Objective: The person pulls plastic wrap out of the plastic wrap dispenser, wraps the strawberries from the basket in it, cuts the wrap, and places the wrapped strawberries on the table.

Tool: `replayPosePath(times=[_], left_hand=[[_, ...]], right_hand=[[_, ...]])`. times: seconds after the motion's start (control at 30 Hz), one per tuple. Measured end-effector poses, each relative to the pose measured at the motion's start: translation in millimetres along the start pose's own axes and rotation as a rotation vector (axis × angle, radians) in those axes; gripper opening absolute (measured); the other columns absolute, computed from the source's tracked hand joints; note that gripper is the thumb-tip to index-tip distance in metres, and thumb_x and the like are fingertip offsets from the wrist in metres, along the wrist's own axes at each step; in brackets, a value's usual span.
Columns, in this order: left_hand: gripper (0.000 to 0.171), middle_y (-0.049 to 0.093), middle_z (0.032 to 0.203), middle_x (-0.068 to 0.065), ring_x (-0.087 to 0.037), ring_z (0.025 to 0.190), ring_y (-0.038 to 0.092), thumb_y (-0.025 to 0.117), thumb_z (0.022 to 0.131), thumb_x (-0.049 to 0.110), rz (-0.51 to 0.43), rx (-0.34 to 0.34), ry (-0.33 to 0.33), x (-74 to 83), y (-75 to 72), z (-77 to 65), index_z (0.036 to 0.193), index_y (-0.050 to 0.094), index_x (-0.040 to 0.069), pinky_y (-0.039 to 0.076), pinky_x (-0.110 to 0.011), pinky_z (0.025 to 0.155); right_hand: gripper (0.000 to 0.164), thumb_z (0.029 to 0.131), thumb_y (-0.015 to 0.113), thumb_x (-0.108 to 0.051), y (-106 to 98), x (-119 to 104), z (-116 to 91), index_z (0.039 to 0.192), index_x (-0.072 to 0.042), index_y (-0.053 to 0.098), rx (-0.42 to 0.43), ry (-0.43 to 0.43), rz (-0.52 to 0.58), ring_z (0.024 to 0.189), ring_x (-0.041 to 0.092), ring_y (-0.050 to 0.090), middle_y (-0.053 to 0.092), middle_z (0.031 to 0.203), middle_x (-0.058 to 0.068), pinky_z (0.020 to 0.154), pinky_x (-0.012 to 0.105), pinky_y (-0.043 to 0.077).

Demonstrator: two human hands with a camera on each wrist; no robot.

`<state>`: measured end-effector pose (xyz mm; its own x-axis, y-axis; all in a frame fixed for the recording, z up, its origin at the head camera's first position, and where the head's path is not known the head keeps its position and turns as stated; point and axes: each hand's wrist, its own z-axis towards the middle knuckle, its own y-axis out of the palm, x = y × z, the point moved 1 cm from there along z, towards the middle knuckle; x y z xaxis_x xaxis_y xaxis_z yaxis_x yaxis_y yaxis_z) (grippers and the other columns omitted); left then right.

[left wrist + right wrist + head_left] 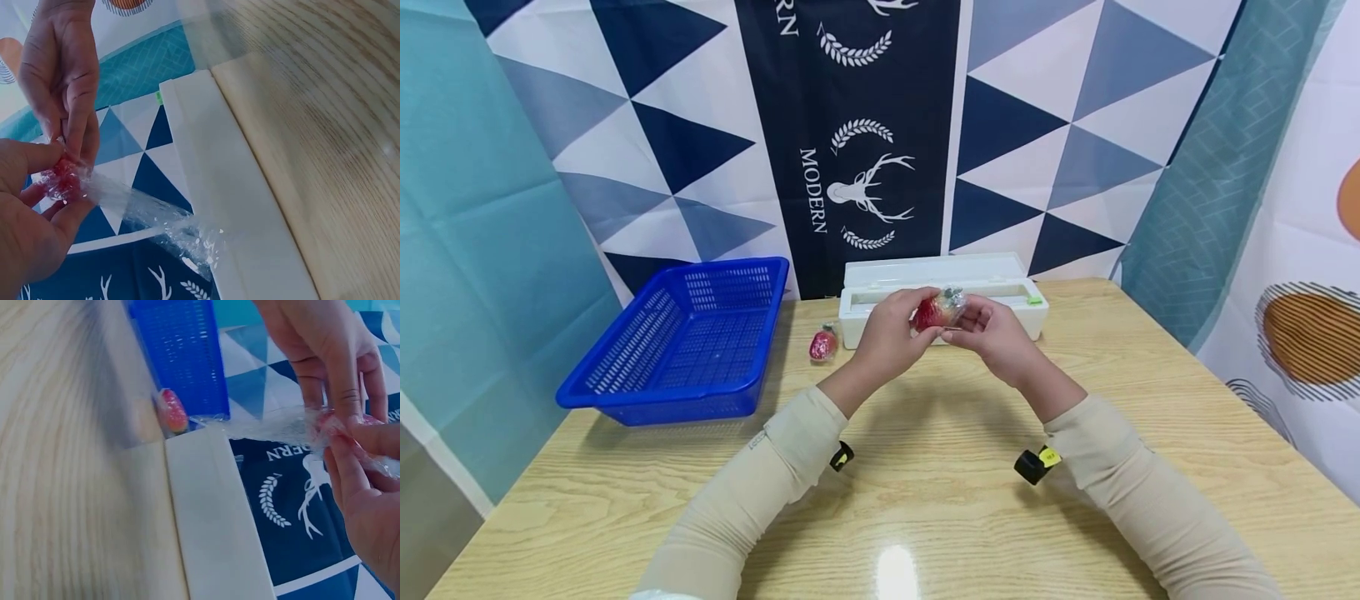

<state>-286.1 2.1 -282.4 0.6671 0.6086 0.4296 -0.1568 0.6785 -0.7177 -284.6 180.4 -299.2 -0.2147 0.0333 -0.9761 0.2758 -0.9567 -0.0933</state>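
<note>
Over the long white box (pixel 942 275), both hands hold up a red and yellow fruit (pixel 937 310) in clear plastic wrap. My left hand (pixel 891 332) grips the fruit from the left, thumb underneath. From the other side, my right hand (pixel 1000 340) pinches the plastic wrap (pixel 375 465) against the fruit between thumb and fingers. The two thumbs meet at its lower edge. A loose tail of wrap trails off the fruit in the left wrist view, with bright glints at its end. The fingers partly cover the fruit in both wrist views.
A second red fruit (pixel 823 345), also in clear wrap, lies on the wooden table (pixel 917 475) left of the white box. The blue plastic basket (pixel 677 400) stands at the back left. A patterned cloth (pixel 700 150) hangs behind the table. A green tab (pixel 1034 301) marks the box's right end.
</note>
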Motion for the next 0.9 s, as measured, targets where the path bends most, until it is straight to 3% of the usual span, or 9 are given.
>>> replayPosePath(times=[0.2, 0.33, 0.47, 0.73, 0.9], left_hand=[[0.060, 0.062, 0.126, -0.010, -0.016, 0.095, 0.060, 0.073, 0.086, 0.018, -0.080, -0.148, 0.004, -5.6, -4.0, 0.8, 0.142, 0.051, 0.009, 0.051, -0.021, 0.079], [0.073, 0.060, 0.130, -0.010, -0.017, 0.101, 0.060, 0.077, 0.082, 0.022, -0.060, -0.226, 0.003, -5.7, -5.6, 1.7, 0.147, 0.044, 0.012, 0.050, -0.025, 0.087], [0.076, 0.060, 0.130, -0.010, -0.017, 0.106, 0.059, 0.079, 0.081, 0.024, -0.025, -0.232, 0.012, -5.6, -6.2, 1.1, 0.147, 0.044, 0.014, 0.050, -0.026, 0.089], [0.062, 0.062, 0.125, -0.010, -0.016, 0.097, 0.056, 0.074, 0.084, 0.008, -0.027, -0.225, 0.085, -8.1, -9.3, -0.1, 0.142, 0.052, 0.011, 0.049, -0.021, 0.077], [0.059, 0.063, 0.113, -0.008, -0.018, 0.098, 0.058, 0.074, 0.083, 0.003, 0.039, -0.218, 0.134, -9.4, -10.4, -0.2, 0.138, 0.056, 0.013, 0.049, -0.027, 0.086]], right_hand=[[0.051, 0.089, 0.065, 0.006, 0.5, 4.7, -0.6, 0.136, 0.008, 0.045, 0.020, -0.010, -0.022, 0.104, 0.010, 0.062, 0.058, 0.123, 0.014, 0.088, 0.025, 0.052], [0.048, 0.090, 0.064, 0.004, -0.2, 4.3, -1.2, 0.134, 0.008, 0.047, 0.028, -0.013, -0.038, 0.101, 0.009, 0.063, 0.060, 0.118, 0.012, 0.088, 0.024, 0.052], [0.047, 0.091, 0.066, 0.001, -0.8, 3.7, -1.9, 0.134, 0.005, 0.048, 0.026, 0.016, -0.054, 0.102, 0.010, 0.063, 0.061, 0.119, 0.012, 0.088, 0.024, 0.051], [0.048, 0.090, 0.068, -0.002, -4.2, 3.8, -7.2, 0.133, 0.006, 0.049, 0.004, 0.030, -0.116, 0.103, 0.011, 0.063, 0.058, 0.125, 0.019, 0.089, 0.027, 0.052], [0.054, 0.089, 0.071, -0.007, -9.7, 2.7, -9.3, 0.136, 0.004, 0.048, 0.016, 0.039, -0.131, 0.106, 0.013, 0.062, 0.056, 0.130, 0.019, 0.088, 0.026, 0.052]])
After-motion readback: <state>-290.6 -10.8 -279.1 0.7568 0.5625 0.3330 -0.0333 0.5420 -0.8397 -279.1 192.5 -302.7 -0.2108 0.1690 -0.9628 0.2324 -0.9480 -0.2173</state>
